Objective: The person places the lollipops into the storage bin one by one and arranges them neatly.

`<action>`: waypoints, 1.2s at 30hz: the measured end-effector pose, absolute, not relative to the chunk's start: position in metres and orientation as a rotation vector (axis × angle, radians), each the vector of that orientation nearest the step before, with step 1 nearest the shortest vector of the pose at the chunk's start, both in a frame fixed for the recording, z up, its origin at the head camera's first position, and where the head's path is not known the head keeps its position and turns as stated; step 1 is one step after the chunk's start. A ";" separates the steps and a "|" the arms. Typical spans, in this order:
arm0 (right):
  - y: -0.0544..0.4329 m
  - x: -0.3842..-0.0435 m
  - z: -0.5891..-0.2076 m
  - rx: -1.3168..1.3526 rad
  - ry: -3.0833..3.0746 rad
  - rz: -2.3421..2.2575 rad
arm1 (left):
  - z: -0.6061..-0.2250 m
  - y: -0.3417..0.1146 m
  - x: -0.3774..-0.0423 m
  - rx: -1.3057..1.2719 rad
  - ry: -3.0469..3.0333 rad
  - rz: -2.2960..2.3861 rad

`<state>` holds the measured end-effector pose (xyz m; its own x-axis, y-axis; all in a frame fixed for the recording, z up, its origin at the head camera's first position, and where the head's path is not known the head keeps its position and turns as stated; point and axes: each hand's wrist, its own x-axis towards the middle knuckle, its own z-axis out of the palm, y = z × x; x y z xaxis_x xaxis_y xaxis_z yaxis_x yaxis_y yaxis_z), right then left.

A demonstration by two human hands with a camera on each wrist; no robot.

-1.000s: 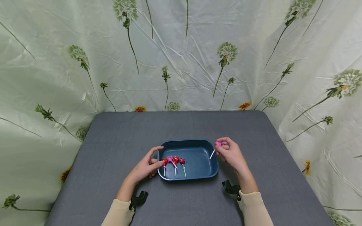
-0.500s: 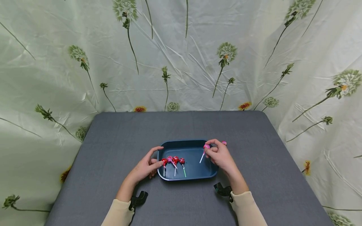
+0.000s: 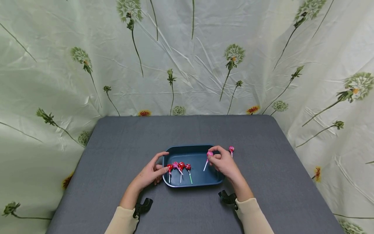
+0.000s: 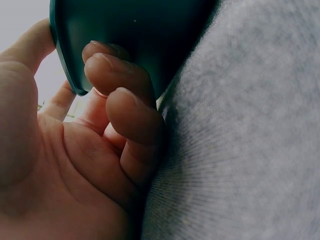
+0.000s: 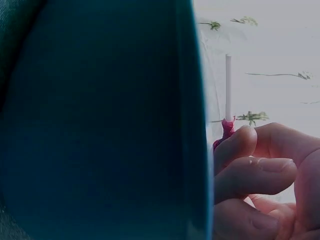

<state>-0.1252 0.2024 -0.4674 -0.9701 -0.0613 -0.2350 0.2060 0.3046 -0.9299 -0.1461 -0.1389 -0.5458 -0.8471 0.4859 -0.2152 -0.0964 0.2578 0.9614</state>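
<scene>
A dark blue tray (image 3: pixel 198 159) sits on the table, its left end gripped by my left hand (image 3: pixel 148 174). That thumb laps over the rim, while the bent fingers (image 4: pixel 132 115) lie against the outer wall in the left wrist view. Over the tray's right part, my right hand (image 3: pixel 227 165) pinches a pink-wrapped lollipop (image 3: pixel 209 154) by its head, white stick slanting down. Several lollipops lie in a row in the tray's left half: a red one (image 3: pixel 169 167) near my left thumb, a pink one, another red, and a dark red one (image 3: pixel 188 166) with a green stick.
Another pink lollipop (image 3: pixel 231 149) lies on the grey table (image 3: pixel 140 136) just beyond the tray's right end, partly behind my right hand. A flower-printed curtain (image 3: pixel 198 58) hangs behind the table and at both sides. Black straps circle both wrists.
My right hand has moved left with the pink lollipop, from the tray's right rim to over its inside. The lollipop on the table has come into view behind it. My left hand stays put.
</scene>
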 end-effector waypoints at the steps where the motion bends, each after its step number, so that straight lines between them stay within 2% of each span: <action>1: 0.202 -0.125 -0.468 0.132 2.342 -1.724 | -0.546 -0.139 -0.146 0.352 2.059 1.626; 36: 0.173 -0.127 -0.489 -0.028 2.348 -1.550 | -0.542 -0.139 -0.145 0.383 2.052 1.636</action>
